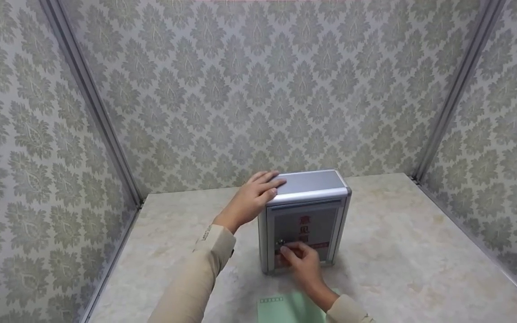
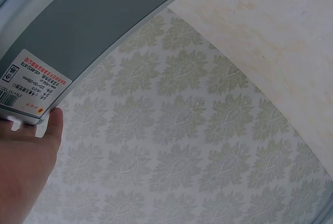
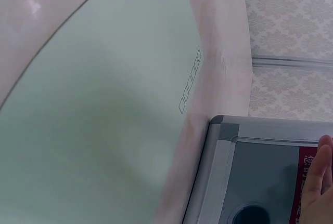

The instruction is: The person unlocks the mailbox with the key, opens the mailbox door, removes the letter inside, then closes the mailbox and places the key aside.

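Note:
A grey metal suggestion box (image 1: 303,202) with a silver frame and red characters stands upright on the table. My left hand (image 1: 258,193) rests on its top left corner, fingers laid over the top. In the left wrist view, that hand (image 2: 26,167) touches the box's edge beside a white label (image 2: 34,84). At the lock (image 1: 281,242) on the front, my right hand (image 1: 303,262) pinches a small metal piece with thumb and forefinger. The fingertips mostly hide this piece, so its exact kind is unclear. Those fingers show at the right edge of the right wrist view.
A light green envelope (image 1: 285,309) with a row of small squares lies on the table in front of the box, under the right forearm. Patterned walls (image 1: 258,89) enclose the marbled table (image 1: 186,211) at the back and both sides.

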`<act>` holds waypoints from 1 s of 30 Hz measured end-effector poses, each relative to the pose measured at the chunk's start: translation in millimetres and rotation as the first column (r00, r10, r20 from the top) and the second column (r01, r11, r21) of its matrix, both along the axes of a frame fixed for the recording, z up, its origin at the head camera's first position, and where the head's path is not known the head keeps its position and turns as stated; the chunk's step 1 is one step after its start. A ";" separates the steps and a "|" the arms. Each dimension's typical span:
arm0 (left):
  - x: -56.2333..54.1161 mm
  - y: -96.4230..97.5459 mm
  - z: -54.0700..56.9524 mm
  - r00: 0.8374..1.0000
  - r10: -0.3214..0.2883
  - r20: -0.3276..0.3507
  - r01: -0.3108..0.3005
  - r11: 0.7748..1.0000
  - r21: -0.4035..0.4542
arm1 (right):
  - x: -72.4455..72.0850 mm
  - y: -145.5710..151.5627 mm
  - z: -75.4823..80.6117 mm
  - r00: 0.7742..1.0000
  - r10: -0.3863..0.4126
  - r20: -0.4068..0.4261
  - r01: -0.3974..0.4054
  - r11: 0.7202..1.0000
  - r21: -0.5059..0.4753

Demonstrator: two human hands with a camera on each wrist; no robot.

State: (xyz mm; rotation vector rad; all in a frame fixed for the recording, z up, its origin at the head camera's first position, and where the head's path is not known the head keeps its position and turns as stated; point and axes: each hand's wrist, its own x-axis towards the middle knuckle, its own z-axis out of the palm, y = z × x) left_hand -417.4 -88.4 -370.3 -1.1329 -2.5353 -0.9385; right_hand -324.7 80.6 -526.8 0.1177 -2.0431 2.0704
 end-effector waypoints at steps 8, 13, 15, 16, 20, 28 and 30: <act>-0.6 -0.3 -3.3 1.000 -0.012 -0.005 0.012 1.000 0.007 | -1.9 -2.1 -0.4 1.000 0.014 0.015 -0.013 0.998 -0.054; -1.4 0.1 -4.3 1.000 -0.015 -0.003 0.015 1.000 0.013 | -3.6 -2.2 -0.6 0.999 0.004 0.045 -0.001 0.998 -0.064; -1.6 0.0 -4.0 1.000 -0.013 -0.002 0.013 1.000 0.011 | -3.6 -2.4 -0.1 0.999 0.001 0.047 0.002 0.998 -0.058; -1.7 0.0 -3.8 1.000 -0.011 -0.001 0.011 1.000 0.010 | -3.4 -2.6 0.4 0.999 0.001 0.047 0.002 0.998 -0.057; -1.6 0.3 -3.1 1.000 -0.002 -0.005 0.002 1.000 0.003 | -2.6 -3.2 1.6 0.998 0.009 0.060 -0.004 0.997 -0.082; -0.2 1.0 -1.2 1.000 0.000 -0.014 0.000 1.000 0.002 | -6.8 -3.1 0.4 0.992 0.034 0.125 -0.010 0.982 -0.188; -0.1 0.9 -0.2 1.000 0.004 -0.014 -0.004 1.000 -0.001 | -7.5 -3.4 0.7 0.991 0.033 0.131 -0.007 0.981 -0.194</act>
